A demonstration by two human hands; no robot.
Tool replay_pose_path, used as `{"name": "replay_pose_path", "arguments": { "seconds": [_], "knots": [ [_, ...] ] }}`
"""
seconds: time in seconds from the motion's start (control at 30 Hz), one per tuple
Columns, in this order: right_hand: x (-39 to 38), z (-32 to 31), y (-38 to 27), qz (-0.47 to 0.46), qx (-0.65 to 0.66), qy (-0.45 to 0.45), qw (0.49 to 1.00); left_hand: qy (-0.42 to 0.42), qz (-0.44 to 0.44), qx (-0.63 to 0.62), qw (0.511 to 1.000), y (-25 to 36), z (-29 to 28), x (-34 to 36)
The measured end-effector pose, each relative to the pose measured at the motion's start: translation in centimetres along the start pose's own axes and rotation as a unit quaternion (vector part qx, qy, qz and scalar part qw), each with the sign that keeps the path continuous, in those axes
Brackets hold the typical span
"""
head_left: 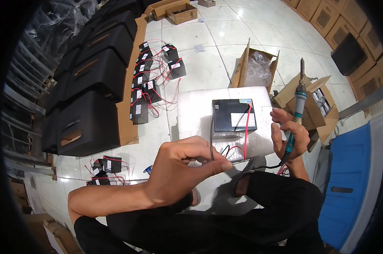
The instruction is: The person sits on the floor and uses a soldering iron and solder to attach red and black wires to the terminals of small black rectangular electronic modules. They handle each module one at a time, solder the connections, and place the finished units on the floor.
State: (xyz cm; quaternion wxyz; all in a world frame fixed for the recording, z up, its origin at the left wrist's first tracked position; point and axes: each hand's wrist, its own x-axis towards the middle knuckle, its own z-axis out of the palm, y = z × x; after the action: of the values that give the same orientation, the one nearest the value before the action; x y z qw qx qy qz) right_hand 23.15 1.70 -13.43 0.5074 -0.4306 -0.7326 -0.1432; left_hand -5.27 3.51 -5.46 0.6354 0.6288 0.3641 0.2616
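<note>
A black rectangular battery (pixel 227 116) with a white label sits on a white foam block (pixel 195 110) in front of me. A red wire (pixel 247 135) runs from its right terminal toward me, and a dark wire (pixel 211 135) comes down from its left terminal to my fingers. My left hand (pixel 178 163) is closed in a pinch on the dark wire, just on the near side of the battery; the fingers partly hide it. Right of the block, my right hand (pixel 293 139) grips a soldering iron (pixel 300 95) with a teal-and-grey handle, its metal tip pointing up and away.
Several wired batteries (pixel 145 80) lie on the tiled floor at the left, beside large black cases (pixel 90 89). An open carton (pixel 259 67) holding clear plastic stands beyond the block. Another open carton (pixel 322 101) is right, near a blue panel (pixel 343 182). Stacked cartons (pixel 326 17) line the far right.
</note>
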Motion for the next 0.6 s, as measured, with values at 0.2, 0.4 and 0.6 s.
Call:
{"name": "replay_pose_path", "arguments": {
  "seconds": [0.2, 0.4, 0.6],
  "knots": [
    [-0.26, -0.15, 0.04, 0.015, 0.004, -0.001, 1.000, -0.009, 0.003, -0.043, 0.999, -0.03, 0.13, 0.05],
    [-0.39, -0.07, 0.13, 0.017, 0.002, 0.008, 1.000, -0.001, -0.017, -0.023, 1.000, 0.62, 0.22, -0.22],
    [-0.33, -0.16, 0.04, 0.020, -0.002, 0.007, 1.000, 0.002, -0.034, -0.060, 0.998, 0.30, 0.16, -0.33]
  ]
}}
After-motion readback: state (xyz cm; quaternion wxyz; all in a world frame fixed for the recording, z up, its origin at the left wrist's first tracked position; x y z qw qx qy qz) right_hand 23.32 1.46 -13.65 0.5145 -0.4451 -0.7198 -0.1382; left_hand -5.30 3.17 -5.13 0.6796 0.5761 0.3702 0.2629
